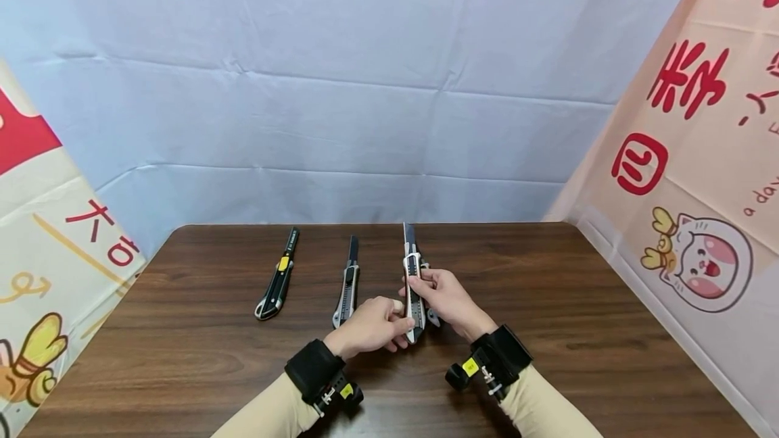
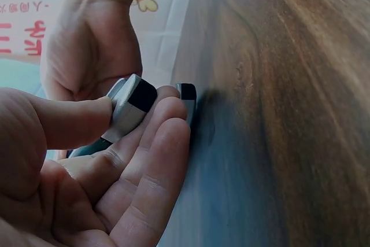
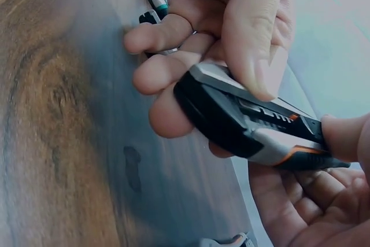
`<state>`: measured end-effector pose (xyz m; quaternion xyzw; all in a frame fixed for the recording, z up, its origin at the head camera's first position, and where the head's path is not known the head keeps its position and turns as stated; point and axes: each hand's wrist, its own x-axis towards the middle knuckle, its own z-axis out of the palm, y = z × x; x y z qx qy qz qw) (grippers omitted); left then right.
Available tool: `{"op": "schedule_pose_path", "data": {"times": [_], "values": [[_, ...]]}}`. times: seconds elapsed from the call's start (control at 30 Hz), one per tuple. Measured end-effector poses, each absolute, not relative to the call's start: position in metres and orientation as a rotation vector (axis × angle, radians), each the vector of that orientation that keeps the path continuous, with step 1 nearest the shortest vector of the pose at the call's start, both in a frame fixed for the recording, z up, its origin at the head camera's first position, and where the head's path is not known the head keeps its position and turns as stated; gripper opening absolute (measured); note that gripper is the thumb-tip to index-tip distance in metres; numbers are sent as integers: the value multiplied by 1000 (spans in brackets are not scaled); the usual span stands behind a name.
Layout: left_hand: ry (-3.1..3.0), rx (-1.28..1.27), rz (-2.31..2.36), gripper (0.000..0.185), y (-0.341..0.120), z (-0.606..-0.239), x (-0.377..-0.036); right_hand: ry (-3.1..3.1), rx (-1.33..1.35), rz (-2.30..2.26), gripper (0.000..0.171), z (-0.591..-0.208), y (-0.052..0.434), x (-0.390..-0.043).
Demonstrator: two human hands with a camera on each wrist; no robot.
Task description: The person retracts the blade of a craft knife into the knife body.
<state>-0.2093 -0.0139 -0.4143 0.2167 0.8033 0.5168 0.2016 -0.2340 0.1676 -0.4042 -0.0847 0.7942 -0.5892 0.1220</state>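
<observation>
A silver and black utility knife [image 1: 414, 303] is held up over the table, its blade pointing to the far side. My left hand [image 1: 374, 323] pinches its near end between thumb and fingers. Farther up the handle, my right hand [image 1: 450, 299] grips it, the right thumb lying on the side near the slider. Orange trim shows on the knife's body [image 3: 277, 148] in the right wrist view. Another knife [image 1: 433, 318] lies on the table behind the held one, mostly hidden by it and the right hand.
To the left on the brown wooden table [image 1: 201, 357] lie a grey utility knife [image 1: 349, 289], partly behind the left hand, and a black one with a yellow slider [image 1: 278, 286]. A pale cloth [image 1: 341, 86] hangs behind the table, with printed cloths at both sides.
</observation>
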Motion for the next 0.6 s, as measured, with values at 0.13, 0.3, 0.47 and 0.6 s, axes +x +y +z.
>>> {"op": "schedule_pose_path", "data": {"times": [0.13, 0.3, 0.47, 0.6], "values": [[2259, 612, 1437, 16, -14, -414, -209, 2316, -268, -1717, 41, -405, 168, -234], [2287, 618, 1423, 17, -15, -414, -209, 2302, -338, -1718, 41, -406, 170, -234], [2282, 611, 1426, 17, -16, -415, -209, 2286, -373, -1722, 42, -407, 170, -233], [2269, 610, 1436, 17, -17, -415, -210, 2287, -383, -1713, 41, -407, 170, -233]]}}
